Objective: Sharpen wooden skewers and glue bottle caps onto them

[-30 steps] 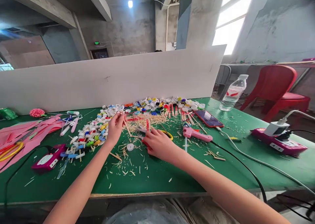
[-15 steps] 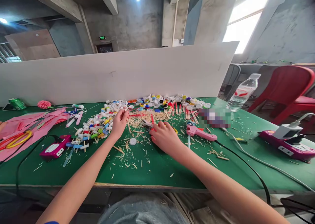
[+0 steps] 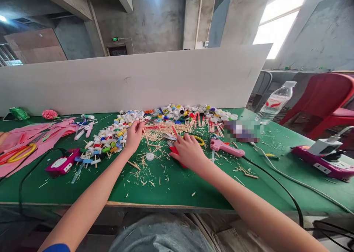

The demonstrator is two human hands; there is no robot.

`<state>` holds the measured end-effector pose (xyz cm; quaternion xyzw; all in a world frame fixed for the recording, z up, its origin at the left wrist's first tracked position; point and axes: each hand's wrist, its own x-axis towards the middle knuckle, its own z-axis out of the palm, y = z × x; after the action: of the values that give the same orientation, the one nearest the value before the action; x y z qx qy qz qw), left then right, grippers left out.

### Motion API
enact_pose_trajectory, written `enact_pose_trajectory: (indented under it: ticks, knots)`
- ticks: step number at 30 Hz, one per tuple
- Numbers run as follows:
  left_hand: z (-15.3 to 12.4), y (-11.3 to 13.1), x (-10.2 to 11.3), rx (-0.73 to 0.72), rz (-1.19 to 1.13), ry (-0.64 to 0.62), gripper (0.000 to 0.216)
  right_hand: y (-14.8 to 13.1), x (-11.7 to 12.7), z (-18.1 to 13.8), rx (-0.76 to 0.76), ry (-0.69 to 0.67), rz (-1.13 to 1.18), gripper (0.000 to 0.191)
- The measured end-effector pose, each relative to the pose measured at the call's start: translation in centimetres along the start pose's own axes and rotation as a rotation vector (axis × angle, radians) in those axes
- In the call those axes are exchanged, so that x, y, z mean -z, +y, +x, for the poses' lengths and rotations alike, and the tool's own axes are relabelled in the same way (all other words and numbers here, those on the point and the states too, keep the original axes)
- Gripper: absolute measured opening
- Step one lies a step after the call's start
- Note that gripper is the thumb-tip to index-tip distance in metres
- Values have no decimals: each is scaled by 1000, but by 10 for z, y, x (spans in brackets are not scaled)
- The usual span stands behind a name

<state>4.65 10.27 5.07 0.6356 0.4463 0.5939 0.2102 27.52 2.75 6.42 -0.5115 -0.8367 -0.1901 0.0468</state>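
Note:
My left hand pinches a thin wooden stick, which points down toward the table. Just left of that hand lies a heap of coloured caps with short sticks in them. My right hand rests over a pair of scissors with red and yellow handles, its thumb spread away from the fingers. The blades lie spread to the left, and the hand hides part of the handles. A narrow red strip shows by the fingertips. A white round cap sits between my hands among wood shavings.
A pink glue gun with a black cable lies at right, near a water bottle and a magenta power strip. Bottle caps line the white board. Pink sheets and another magenta power box are at left.
My right hand has loosened around the scissors; its thumb is spread and more of the red and yellow handles shows. My left hand stays nearly in place with the stick.

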Motion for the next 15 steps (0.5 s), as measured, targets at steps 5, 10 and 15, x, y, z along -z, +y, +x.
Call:
enact_pose_trajectory:
  ticks: [5,10,15]
  knots:
    - [-2,-1,-3,-6,-18,-54,33,-5,0,1,-16,-121,68,24]
    - [-6,-1,-6,14,-29,-118,30,-10,2,1,-82,-146,96,22]
    - [-7,-3,-8,-3,-11,-189,30,-11,10,1,-127,-100,171,30]
